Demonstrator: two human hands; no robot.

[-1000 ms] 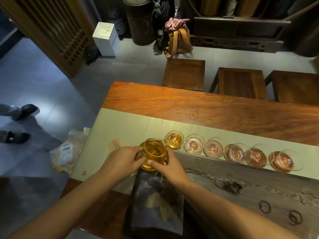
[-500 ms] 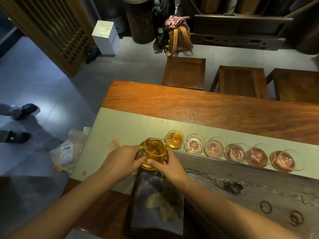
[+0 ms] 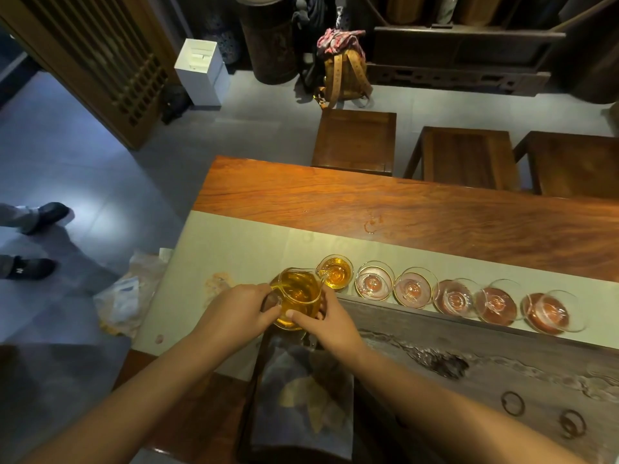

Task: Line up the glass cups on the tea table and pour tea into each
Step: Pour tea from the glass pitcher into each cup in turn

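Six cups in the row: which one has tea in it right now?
The leftmost cup, right under the pitcher spout, holds amber tea. The other five to its right look empty.

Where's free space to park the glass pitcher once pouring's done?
Bare pale runner left of and behind the tea-filled glass pitcher, and red-brown wooden tabletop beyond it. Crowded: the row of six glass cups along the grey stone tray's edge, and around both hands.
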